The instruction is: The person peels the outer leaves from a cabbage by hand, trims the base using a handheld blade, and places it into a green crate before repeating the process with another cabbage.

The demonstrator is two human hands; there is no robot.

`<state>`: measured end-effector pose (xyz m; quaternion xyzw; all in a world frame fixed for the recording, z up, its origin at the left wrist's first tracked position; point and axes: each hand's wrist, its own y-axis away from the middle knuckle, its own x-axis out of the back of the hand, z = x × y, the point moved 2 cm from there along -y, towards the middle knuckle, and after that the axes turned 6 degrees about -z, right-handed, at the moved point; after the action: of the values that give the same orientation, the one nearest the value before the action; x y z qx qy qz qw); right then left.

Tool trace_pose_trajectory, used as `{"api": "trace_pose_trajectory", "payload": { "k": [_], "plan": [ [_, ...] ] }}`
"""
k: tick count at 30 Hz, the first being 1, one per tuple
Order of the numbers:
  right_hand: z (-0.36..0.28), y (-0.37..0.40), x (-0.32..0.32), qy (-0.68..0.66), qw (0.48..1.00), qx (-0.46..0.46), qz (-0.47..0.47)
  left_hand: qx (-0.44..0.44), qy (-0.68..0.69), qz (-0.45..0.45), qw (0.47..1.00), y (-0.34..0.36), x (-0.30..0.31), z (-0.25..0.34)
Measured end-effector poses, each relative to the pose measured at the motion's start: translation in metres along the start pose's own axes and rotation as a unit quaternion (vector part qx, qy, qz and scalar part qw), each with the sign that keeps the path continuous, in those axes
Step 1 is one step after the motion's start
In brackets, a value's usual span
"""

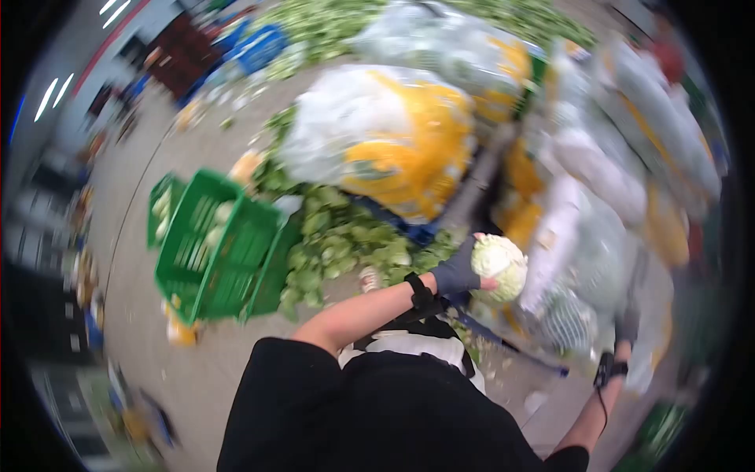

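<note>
My left hand (460, 271), in a grey glove, is closed around a pale green cabbage (499, 267) in front of me. To the right, my gloved right hand (627, 324) is smeared by motion. A long grey blade-like tool (639, 271) seems to extend up from it; its exact kind is blurred. Between the hands, a cabbage in a white net (568, 321) sits low among clear plastic bags (602, 259). A long white wrapped bundle (553, 240) lies just right of the held cabbage.
Green crates (206, 244) with several pale heads stand at left. Loose leaves (330, 236) cover the floor beside them. Large plastic bags with yellow print (385, 134) are piled ahead. A blue bar (511, 338) runs below my left hand. More leaves (314, 27) lie at the back.
</note>
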<state>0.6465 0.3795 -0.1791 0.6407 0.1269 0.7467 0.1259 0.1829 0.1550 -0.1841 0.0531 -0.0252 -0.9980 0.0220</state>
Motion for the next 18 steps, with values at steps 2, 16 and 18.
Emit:
{"api": "trace_pose_trajectory", "payload": {
  "k": [2, 16, 18],
  "plan": [
    [0.028, -0.037, -0.027, 0.071, 0.995, 0.06, 0.03, 0.007, 0.004, 0.032, 0.999, 0.024, 0.039, -0.004],
    [-0.138, 0.004, 0.023, -0.136, 0.966, 0.074, 0.208, -0.145, 0.218, 0.564, 0.783, 0.353, 0.379, 0.033],
    [-0.176, 0.0, 0.008, -0.211, 0.938, 0.146, 0.234, -0.094, 0.193, 0.668, 0.713, 0.399, 0.443, 0.009]
  ]
}}
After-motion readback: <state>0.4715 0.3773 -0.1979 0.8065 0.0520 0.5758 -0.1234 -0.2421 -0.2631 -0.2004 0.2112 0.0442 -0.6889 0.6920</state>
